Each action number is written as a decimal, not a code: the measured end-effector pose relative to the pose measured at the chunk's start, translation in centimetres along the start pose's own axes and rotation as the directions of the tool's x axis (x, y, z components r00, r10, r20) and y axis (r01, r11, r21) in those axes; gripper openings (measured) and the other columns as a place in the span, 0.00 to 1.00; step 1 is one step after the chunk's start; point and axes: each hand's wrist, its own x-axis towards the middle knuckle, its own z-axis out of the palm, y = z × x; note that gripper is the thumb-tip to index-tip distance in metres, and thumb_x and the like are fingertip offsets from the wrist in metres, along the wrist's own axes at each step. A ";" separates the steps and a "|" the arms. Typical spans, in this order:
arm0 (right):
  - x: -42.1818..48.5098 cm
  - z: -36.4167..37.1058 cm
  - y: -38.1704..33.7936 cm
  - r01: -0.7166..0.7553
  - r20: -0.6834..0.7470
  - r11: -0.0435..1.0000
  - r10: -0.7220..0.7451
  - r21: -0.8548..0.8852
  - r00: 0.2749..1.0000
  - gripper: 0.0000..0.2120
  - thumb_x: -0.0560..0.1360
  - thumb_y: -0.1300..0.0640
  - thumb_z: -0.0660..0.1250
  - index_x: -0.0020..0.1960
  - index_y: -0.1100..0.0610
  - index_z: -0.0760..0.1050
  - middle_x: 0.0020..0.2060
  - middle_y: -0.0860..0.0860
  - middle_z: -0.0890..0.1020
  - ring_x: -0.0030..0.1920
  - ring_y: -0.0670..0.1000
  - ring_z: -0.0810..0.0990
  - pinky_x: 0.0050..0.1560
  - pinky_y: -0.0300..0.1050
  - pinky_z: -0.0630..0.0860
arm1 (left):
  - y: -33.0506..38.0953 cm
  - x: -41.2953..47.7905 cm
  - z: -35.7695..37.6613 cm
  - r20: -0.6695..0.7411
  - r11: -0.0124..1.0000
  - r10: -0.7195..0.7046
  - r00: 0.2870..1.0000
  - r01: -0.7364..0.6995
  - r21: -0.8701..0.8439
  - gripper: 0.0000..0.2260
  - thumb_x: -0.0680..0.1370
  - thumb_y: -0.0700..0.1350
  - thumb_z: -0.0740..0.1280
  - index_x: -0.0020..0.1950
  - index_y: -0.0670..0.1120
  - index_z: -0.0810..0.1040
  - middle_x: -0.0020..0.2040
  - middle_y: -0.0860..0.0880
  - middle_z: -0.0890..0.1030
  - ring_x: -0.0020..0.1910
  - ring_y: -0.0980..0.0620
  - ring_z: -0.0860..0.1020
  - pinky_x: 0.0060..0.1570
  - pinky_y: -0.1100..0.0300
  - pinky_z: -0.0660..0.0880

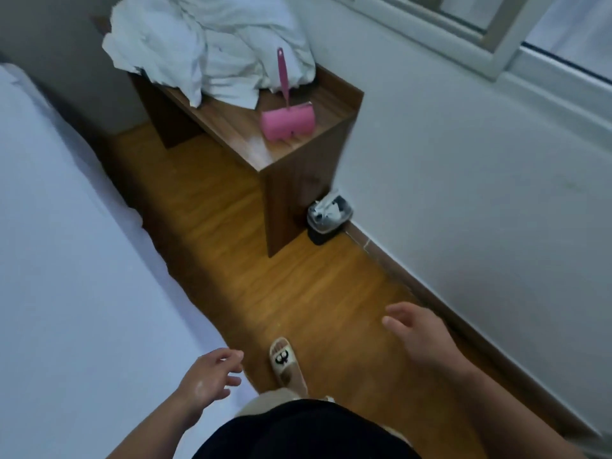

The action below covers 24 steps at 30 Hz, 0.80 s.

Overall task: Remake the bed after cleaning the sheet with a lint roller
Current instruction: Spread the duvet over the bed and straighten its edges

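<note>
**Neither hand holds anything; lint roller (287, 124) lies on the table (231, 127)**

From the head camera we see our left hand (208, 379) low in the picture. Its fingers are loosely spread and grasp nothing, and it is held over the spot where the edge of the bed meets the floor (298, 293). Our right hand (420, 336) is likewise released, with relaxed fingers pointing left. It hangs above the wooden floor, near the skirting at the foot of the wall (463, 177).

We find the lint roller well apart from both hands. It is pink and rests on the wooden table top near the front right corner, roll end toward us. Its thin handle points away and reaches the crumpled white bedding (205, 44), which is heaped over the far part of the table and hangs a little past its left edge.

On the left, the pale sheet (66, 260) lies flat over the bed. A small dark bin (328, 220) with white scraps inside stands on the floor, between the side of the table and the wall. Between our hands, one foot in a beige slipper (286, 362) with a black mark is planted on the floor. A window frame (496, 28) crosses the upper right corner.
</note>
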 end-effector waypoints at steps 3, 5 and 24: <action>5.8 -1.1 -3.8 -0.043 0.028 0.998 0.042 0.035 0.999 0.16 0.79 0.49 0.67 0.66 0.49 0.75 0.55 0.41 0.80 0.53 0.39 0.77 0.50 0.32 0.72 | 8.7 5.3 -3.3 0.002 0.997 0.050 0.999 -0.050 0.051 0.09 0.82 0.53 0.65 0.53 0.50 0.80 0.50 0.47 0.83 0.49 0.47 0.83 0.55 0.49 0.80; 9.7 -2.3 -6.5 -0.067 0.046 0.996 0.065 0.058 0.997 0.16 0.78 0.48 0.68 0.65 0.47 0.76 0.55 0.41 0.81 0.54 0.40 0.78 0.53 0.35 0.73 | 15.1 8.1 -5.7 -0.011 0.991 0.118 0.993 -0.118 0.060 0.08 0.81 0.53 0.66 0.53 0.51 0.81 0.50 0.48 0.84 0.48 0.47 0.83 0.54 0.49 0.80; 53.2 -20.9 -46.0 0.426 -0.278 0.898 -0.382 0.115 0.881 0.14 0.75 0.54 0.73 0.60 0.50 0.79 0.47 0.40 0.82 0.44 0.35 0.80 0.47 0.32 0.74 | 51.9 31.2 -26.5 -0.362 0.974 0.200 0.911 -0.225 -0.028 0.20 0.79 0.55 0.69 0.69 0.51 0.72 0.55 0.49 0.80 0.51 0.49 0.81 0.53 0.47 0.82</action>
